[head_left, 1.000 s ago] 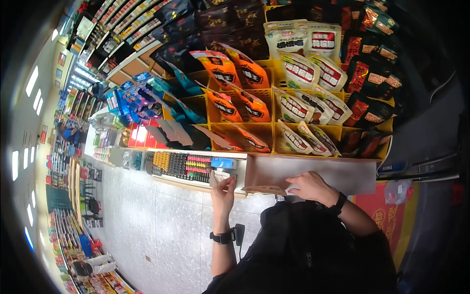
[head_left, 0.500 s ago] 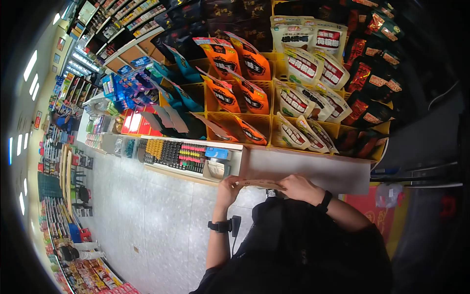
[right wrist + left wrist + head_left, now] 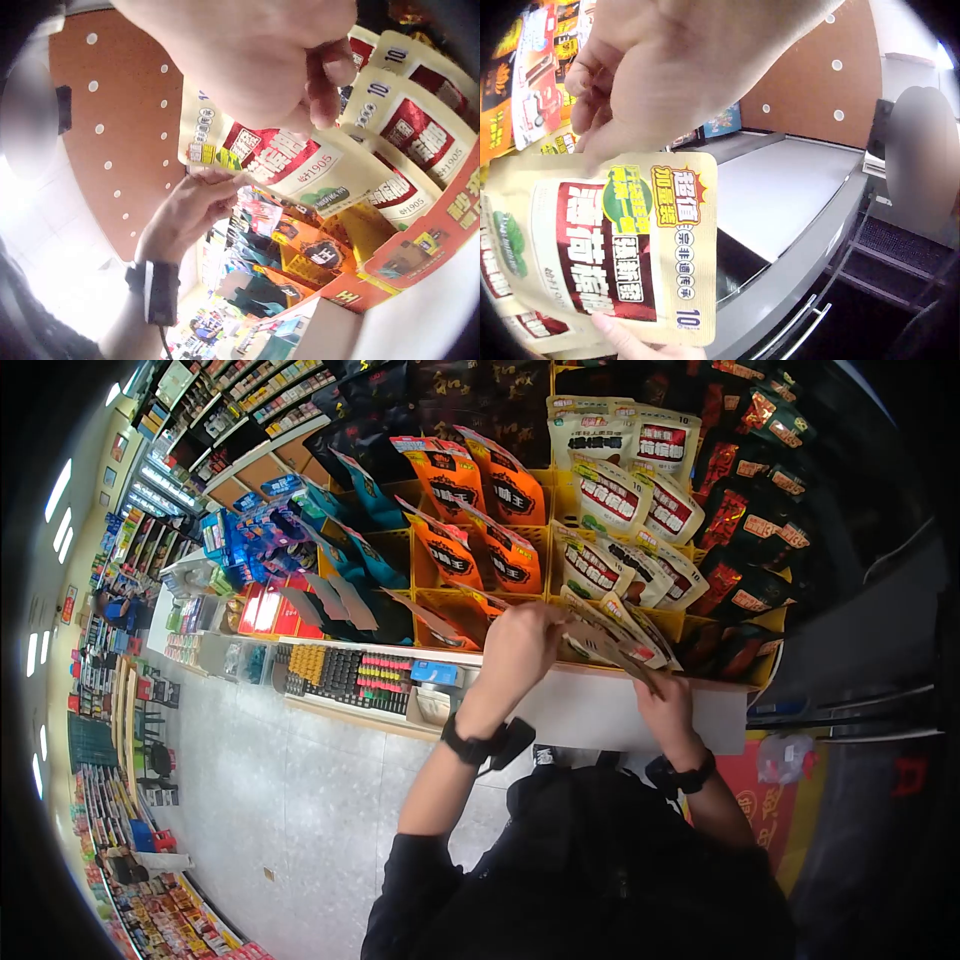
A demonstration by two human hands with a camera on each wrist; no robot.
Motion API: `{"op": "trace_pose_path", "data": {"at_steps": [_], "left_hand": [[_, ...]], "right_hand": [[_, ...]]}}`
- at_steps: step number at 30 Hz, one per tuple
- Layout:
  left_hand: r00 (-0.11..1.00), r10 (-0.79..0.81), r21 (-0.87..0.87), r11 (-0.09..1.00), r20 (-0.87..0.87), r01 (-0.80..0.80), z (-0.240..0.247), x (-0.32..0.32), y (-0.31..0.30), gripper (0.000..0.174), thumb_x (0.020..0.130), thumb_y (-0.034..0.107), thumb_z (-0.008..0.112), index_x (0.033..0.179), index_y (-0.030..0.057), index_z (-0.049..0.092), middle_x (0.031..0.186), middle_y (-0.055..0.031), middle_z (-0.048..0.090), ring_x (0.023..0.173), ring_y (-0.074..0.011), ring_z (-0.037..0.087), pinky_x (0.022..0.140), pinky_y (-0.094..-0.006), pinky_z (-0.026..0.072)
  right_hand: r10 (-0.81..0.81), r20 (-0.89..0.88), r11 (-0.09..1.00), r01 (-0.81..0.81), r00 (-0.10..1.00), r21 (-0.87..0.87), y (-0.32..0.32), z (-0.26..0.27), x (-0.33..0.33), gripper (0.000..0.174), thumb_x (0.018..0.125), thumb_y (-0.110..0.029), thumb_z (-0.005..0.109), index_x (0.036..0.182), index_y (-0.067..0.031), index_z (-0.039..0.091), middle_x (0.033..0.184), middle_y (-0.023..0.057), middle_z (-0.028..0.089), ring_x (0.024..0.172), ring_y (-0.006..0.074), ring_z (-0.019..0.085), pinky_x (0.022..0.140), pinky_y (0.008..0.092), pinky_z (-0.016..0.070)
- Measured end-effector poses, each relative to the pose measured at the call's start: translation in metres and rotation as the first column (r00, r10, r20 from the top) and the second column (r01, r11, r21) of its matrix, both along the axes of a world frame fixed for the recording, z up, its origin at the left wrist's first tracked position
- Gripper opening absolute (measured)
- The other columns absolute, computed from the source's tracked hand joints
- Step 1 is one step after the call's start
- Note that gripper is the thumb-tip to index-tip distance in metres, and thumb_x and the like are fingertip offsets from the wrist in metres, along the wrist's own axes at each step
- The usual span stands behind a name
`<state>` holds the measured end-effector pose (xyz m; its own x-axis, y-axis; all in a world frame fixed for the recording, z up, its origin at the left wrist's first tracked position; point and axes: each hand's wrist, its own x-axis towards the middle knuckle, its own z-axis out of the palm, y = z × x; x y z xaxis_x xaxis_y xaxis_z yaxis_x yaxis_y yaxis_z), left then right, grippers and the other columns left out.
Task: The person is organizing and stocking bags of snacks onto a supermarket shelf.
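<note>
A cream snack pouch (image 3: pixel 686 262) with a red label and a green-and-yellow badge is held between both hands, close over the front row of the yellow rack. My left hand (image 3: pixel 522 650) pinches its edge, as the right wrist view also shows. On the opposite edge my right hand (image 3: pixel 668 710) grips, its thumb lying on the pouch's printed face in the left wrist view. Similar cream pouches (image 3: pixel 590 565) stand upright in the compartments just behind. From the head camera the held pouch is tilted and seen nearly edge-on.
Orange pouches (image 3: pixel 450 555) fill compartments to the left, dark pouches (image 3: pixel 750 540) those to the right. A white ledge (image 3: pixel 620 710) runs below the rack. Left of it sits a tray of small packets (image 3: pixel 345 675) with a blue box (image 3: pixel 435 672).
The left hand came over to the pouch edge beside the ledge. Both hands then rose and moved forward with it, up to the rack's front row.
</note>
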<state>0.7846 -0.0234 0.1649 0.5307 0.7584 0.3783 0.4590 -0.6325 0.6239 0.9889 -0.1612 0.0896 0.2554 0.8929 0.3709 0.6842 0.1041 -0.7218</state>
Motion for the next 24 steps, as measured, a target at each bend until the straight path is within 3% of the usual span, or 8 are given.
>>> {"op": "trace_pose_path", "data": {"at_steps": [2,3,6,7,11,14,17,24], "left_hand": [[0.992,0.034,0.011,0.999,-0.118,-0.032,-0.013,0.011,0.019,0.017,0.078,0.003,0.065,0.09,0.0065,0.076,0.073,-0.0182,0.067,0.07,-0.0343,0.067,0.064,-0.0415,0.0547],[0.985,0.045,0.049,0.998,-0.165,-0.038,-0.015,0.013,0.024,0.015,0.077,0.006,0.066,0.087,0.0078,0.077,0.07,-0.0175,0.066,0.072,-0.0338,0.069,0.064,-0.0417,0.0557],[0.937,0.043,0.161,0.987,-0.347,0.014,-0.03,0.016,0.043,0.016,0.075,0.006,0.066,0.087,0.0094,0.077,0.072,-0.0175,0.067,0.071,-0.034,0.068,0.064,-0.0417,0.0556],[0.923,0.062,0.245,0.969,-0.38,0.036,-0.031,0.017,0.044,0.016,0.075,0.007,0.067,0.087,0.0107,0.077,0.073,-0.0162,0.068,0.072,-0.0338,0.067,0.066,-0.0413,0.0553],[0.887,0.012,0.225,0.969,-0.461,0.104,-0.022,0.02,0.04,0.016,0.076,0.007,0.066,0.089,0.0087,0.075,0.076,-0.015,0.068,0.074,-0.0331,0.067,0.066,-0.0424,0.0543],[0.914,-0.087,0.222,0.957,-0.397,0.187,-0.008,0.021,0.026,0.015,0.075,0.003,0.064,0.087,0.0059,0.072,0.078,-0.0131,0.067,0.08,-0.0313,0.066,0.071,-0.0419,0.0529],[0.852,-0.033,0.368,0.892,-0.523,0.26,-0.01,0.025,0.024,0.014,0.069,0.001,0.062,0.079,0.0058,0.07,0.08,-0.0086,0.067,0.089,-0.0281,0.059,0.082,-0.0383,0.0476],[0.744,-0.005,0.387,0.851,-0.668,0.354,-0.043,0.039,0.04,0.008,0.07,0.005,0.062,0.068,0.0077,0.069,0.075,-0.0088,0.067,0.089,-0.0263,0.06,0.081,-0.037,0.0464]], "right_hand": [[-0.096,0.131,0.995,0.1,0.987,-0.02,0.006,-0.015,-0.005,0.02,0.084,-0.01,0.066,0.102,-0.0068,0.074,0.078,0.021,0.067,0.073,0.0381,0.067,0.065,0.0445,0.0545],[-0.094,0.175,0.992,0.078,0.98,0.097,0.012,-0.028,-0.005,0.015,0.088,-0.013,0.065,0.098,-0.0076,0.073,0.075,0.0185,0.067,0.07,0.0381,0.067,0.063,0.0452,0.054],[-0.123,0.138,0.992,0.126,0.983,-0.015,0.014,-0.032,-0.013,0.016,0.089,-0.021,0.068,0.093,-0.006,0.074,0.08,0.0197,0.069,0.074,0.0402,0.067,0.066,0.0459,0.054],[-0.137,0.115,0.99,0.135,0.984,0.03,0.016,-0.029,-0.016,0.019,0.09,-0.023,0.067,0.094,-0.0059,0.074,0.079,0.0198,0.069,0.074,0.0402,0.067,0.066,0.0458,0.0541],[-0.154,0.128,0.987,0.158,0.98,-0.021,0.02,-0.03,-0.021,0.019,0.091,-0.023,0.065,0.093,-0.0062,0.074,0.078,0.0198,0.069,0.072,0.0405,0.066,0.066,0.0466,0.0541],[-0.147,0.198,0.987,0.157,0.969,-0.037,0.027,-0.037,-0.02,0.016,0.091,-0.019,0.062,0.097,-0.008,0.072,0.078,0.018,0.069,0.069,0.0389,0.066,0.064,0.0473,0.0542],[-0.049,0.2,0.94,0.113,0.979,-0.322,0.032,-0.027,-0.021,0.022,0.09,-0.025,0.064,0.094,-0.0059,0.074,0.072,0.0206,0.067,0.068,0.042,0.065,0.068,0.0487,0.0538],[-0.004,0.254,0.9,0.114,0.967,-0.42,0.048,-0.061,-0.027,0.024,0.09,-0.024,0.064,0.088,-0.0026,0.073,0.07,0.0224,0.066,0.069,0.041,0.066,0.069,0.049,0.0541]]}}
